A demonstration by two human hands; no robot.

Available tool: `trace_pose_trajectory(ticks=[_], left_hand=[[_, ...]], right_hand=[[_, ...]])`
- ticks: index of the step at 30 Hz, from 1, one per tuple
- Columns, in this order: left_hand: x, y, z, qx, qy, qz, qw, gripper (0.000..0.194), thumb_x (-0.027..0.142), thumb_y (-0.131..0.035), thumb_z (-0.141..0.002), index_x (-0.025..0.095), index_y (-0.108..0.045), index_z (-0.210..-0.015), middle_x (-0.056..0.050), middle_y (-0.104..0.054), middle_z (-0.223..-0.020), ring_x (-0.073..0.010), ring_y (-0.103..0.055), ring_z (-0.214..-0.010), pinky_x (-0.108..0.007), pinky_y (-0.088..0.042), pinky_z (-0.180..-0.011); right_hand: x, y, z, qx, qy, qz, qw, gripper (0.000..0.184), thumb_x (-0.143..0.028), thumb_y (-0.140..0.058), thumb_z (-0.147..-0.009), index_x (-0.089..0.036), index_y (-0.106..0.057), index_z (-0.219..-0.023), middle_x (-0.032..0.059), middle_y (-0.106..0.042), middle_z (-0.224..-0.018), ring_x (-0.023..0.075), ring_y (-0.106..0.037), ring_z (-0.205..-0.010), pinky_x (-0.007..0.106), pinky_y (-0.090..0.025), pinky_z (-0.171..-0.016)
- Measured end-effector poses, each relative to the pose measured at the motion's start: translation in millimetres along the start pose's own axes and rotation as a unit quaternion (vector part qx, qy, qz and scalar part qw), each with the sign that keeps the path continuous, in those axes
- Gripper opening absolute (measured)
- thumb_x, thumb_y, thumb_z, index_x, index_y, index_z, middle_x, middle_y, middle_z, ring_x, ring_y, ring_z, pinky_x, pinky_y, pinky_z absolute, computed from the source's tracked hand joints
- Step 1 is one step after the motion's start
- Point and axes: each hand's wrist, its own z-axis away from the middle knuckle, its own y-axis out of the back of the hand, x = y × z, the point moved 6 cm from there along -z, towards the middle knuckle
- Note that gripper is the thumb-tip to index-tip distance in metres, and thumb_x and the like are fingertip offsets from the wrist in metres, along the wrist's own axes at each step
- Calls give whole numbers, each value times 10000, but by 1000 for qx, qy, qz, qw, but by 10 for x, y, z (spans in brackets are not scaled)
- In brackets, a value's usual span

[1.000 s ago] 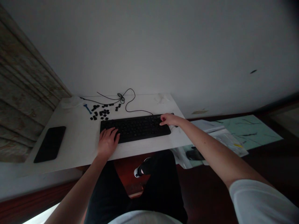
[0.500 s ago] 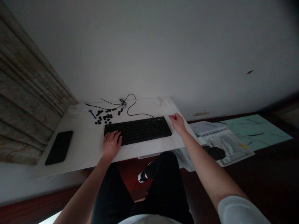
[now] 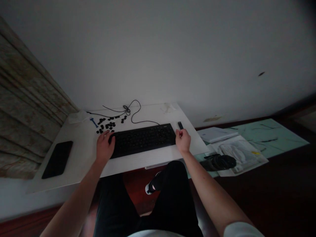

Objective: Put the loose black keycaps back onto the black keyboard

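So the long black keyboard (image 3: 144, 139) sits on the white surface (image 3: 138, 163), left hand (image 3: 105, 146) loosely curled at its left end, right hand (image 3: 183, 140) half-clenched by the other, can't tell if it's gripping anything. Scattered black keycaps (image 3: 110, 125) lie behind.

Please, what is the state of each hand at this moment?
Left hand: partly open, at the keyboard's left end, apparently holding nothing.
Right hand: fingers curled by its right end; whether it holds something, I cannot tell.
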Motion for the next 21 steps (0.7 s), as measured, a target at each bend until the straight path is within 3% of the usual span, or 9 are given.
trace_pose_trajectory(ticks=[2,5,9,13,21], left_hand=[[-187,-11,-278,-15,18,-38,999,381,345,-457,-930,175,-641,-1217,-157,-563,-1359,-313,-509,-1293,-490,-394,-1134],[-471,-135,-646,-95,38,-77,992,447,359,-486,-899,119,-621,-1250,-196,-540,-1387,-345,-445,-1356,-493,-366,-1144],[-741,-311,-857,-213,59,-110,969,454,379,-481,-890,142,-618,-1252,-167,-616,-1309,-317,-514,-1284,-445,-411,-1087],[-784,-318,-881,-245,76,-168,952,413,358,-449,-904,172,-628,-1226,-147,-652,-1272,-293,-591,-1176,-387,-466,-980],[-662,-250,-958,-247,94,-217,940,310,359,-503,-870,186,-670,-1065,-148,-715,-1131,-347,-642,-1076,-450,-462,-884]], right_hand=[[5,-2,-18,3,-2,-3,1000,297,-422,-379,-963,-238,-505,-767,78,-600,-758,230,-554,-765,339,-428,-776],[15,-6,-23,2,-6,-13,1000,301,-417,-371,-970,-222,-538,-812,102,-623,-814,240,-566,-815,347,-427,-799],[41,-21,-20,3,-6,-22,1000,311,-411,-373,-972,-199,-580,-876,126,-646,-863,250,-573,-844,360,-429,-815],[61,-39,-21,8,5,-26,1000,339,-427,-364,-980,-190,-593,-898,128,-649,-872,253,-585,-840,363,-436,-812],[48,-32,-22,7,12,-25,1000,354,-437,-357,-987,-191,-594,-896,131,-650,-876,252,-597,-838,357,-441,-810]])
